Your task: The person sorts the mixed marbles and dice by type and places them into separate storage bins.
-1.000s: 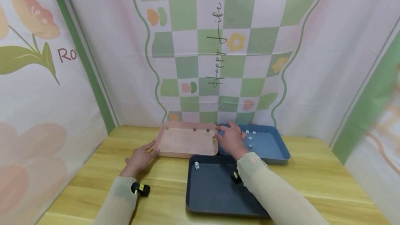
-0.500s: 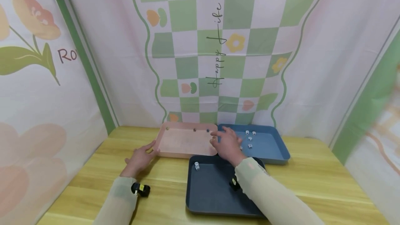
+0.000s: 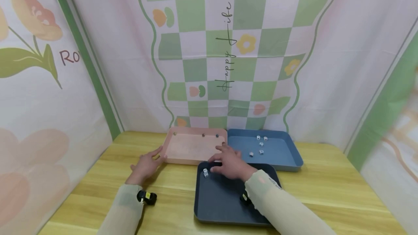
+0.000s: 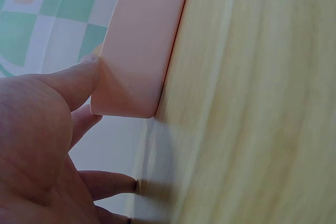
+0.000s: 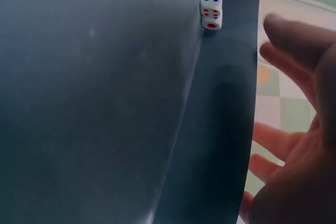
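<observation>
My left hand (image 3: 147, 166) is at the front left corner of the pink tray (image 3: 192, 148). In the left wrist view, its thumb (image 4: 84, 74) touches the tray's rim, while the lower fingertips rest near the tabletop. My right hand (image 3: 230, 160) hovers over the back edge of the dark tray (image 3: 228, 206), fingers spread and nothing seen between them. Near its thumb, two white dice (image 3: 205, 172) sit together in the dark tray's back left corner; the right wrist view shows these dice (image 5: 211, 11) against the wall. Several white dice (image 3: 261, 144) lie in the blue tray (image 3: 277, 153).
Small coloured pieces, too small to identify, lie in the pink tray, among them a dark one (image 3: 217, 136); the right hand partly covers that tray's right end. All trays stand on a wooden table (image 3: 333, 188). A printed curtain (image 3: 248, 64) hangs behind.
My right hand has moved from between the pink and blue trays toward the front left, over the dark tray's back edge. A white die in the blue tray has come into view. The left hand stays put.
</observation>
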Tool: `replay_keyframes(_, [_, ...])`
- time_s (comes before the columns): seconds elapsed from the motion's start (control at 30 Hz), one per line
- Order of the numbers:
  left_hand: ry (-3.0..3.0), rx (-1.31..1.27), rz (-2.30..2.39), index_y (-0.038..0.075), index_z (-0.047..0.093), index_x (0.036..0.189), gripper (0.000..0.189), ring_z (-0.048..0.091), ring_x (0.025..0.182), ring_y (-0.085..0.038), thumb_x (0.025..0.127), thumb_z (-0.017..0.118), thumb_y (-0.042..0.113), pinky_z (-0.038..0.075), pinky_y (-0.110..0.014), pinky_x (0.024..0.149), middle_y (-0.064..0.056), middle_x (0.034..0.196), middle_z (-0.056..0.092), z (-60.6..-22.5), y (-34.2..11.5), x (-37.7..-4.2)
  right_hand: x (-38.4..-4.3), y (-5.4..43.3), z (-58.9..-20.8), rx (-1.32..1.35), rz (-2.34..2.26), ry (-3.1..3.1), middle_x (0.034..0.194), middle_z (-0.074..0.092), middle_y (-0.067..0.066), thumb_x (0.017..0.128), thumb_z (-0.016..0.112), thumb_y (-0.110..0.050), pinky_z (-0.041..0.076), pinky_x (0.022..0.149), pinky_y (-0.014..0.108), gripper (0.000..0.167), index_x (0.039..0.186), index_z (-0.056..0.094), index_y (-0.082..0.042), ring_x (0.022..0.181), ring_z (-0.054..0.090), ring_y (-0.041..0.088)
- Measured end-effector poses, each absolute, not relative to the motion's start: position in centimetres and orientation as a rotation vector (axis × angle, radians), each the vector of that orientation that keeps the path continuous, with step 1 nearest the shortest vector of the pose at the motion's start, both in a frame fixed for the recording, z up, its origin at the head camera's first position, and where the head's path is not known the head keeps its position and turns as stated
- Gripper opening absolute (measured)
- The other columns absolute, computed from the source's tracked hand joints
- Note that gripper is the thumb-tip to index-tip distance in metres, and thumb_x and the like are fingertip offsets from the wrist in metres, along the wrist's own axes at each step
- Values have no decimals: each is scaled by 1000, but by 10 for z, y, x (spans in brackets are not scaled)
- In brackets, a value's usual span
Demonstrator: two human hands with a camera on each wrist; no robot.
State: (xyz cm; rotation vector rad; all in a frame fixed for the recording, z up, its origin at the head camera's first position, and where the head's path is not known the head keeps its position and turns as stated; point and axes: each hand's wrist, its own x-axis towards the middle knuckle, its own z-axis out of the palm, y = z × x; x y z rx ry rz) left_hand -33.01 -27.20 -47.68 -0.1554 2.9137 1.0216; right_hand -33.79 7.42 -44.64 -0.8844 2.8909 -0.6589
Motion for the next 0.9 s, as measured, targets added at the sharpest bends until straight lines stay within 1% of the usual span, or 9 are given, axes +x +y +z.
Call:
replay_keyframes(0.13, [2914, -158, 1020, 30, 37, 154, 63, 7, 139, -61, 99, 49, 59, -12, -85, 90, -19, 154, 36, -476, -272, -330, -335, 71, -447, -924, -629, 2837, 156, 35, 15, 89, 77, -34, 14, 102, 75, 25, 113, 76, -32, 147, 13, 43])
replay_keyframes(0.33, [2909, -163, 1023, 30, 37, 154, 62, 6, 140, -60, 99, 49, 58, -12, -85, 90, -19, 154, 35, -476, -271, -330, -331, 69, -451, -1013, -518, 2797, 159, 30, 15, 89, 76, -34, 17, 103, 71, 25, 115, 75, -33, 147, 10, 43])
replay_keyframes(0.43, [2909, -161, 1018, 30, 37, 154, 62, 8, 140, -60, 100, 49, 57, -12, -85, 90, -20, 154, 35, -476, -271, -329, -329, 69, -451, -1034, -470, 2789, 160, 28, 16, 90, 76, -34, 18, 103, 69, 22, 112, 76, -34, 147, 9, 43])
replay_keyframes(0.57, [2911, -156, 1016, 30, 37, 154, 63, 8, 139, -60, 99, 49, 58, -12, -85, 90, -21, 154, 35, -476, -271, -329, -328, 68, -448, -1016, -459, 2792, 160, 28, 16, 91, 75, -33, 16, 104, 70, 12, 103, 75, -34, 147, 9, 43])
replay_keyframes(0.63, [2907, -160, 1024, 29, 37, 154, 63, 7, 139, -61, 99, 49, 58, -13, -85, 90, -21, 154, 35, -476, -271, -329, -328, 68, -447, -1001, -467, 2798, 160, 28, 16, 91, 74, -31, 16, 105, 71, 11, 101, 75, -34, 147, 9, 43])
replay_keyframes(0.8, [2898, -175, 1029, 30, 37, 154, 63, 6, 140, -60, 99, 49, 58, -14, -84, 90, -20, 155, 34, -475, -270, -330, -327, 67, -448, -1020, -436, 2808, 160, 27, 16, 92, 74, -26, 18, 104, 69, 19, 109, 75, -33, 147, 9, 42])
replay_keyframes(0.83, [2899, -177, 1025, 30, 37, 154, 63, 6, 140, -60, 99, 48, 58, -13, -84, 90, -20, 155, 34, -475, -270, -330, -327, 67, -448, -1028, -426, 2811, 160, 27, 17, 92, 73, -25, 19, 104, 69, 19, 109, 75, -33, 147, 9, 42])
replay_keyframes(0.9, [2902, -176, 1017, 31, 36, 154, 63, 7, 140, -60, 99, 48, 59, -13, -84, 90, -20, 155, 34, -476, -270, -331, -327, 67, -448, -1037, -415, 2819, 159, 29, 17, 91, 73, -24, 19, 103, 70, 16, 104, 75, -33, 147, 10, 43])
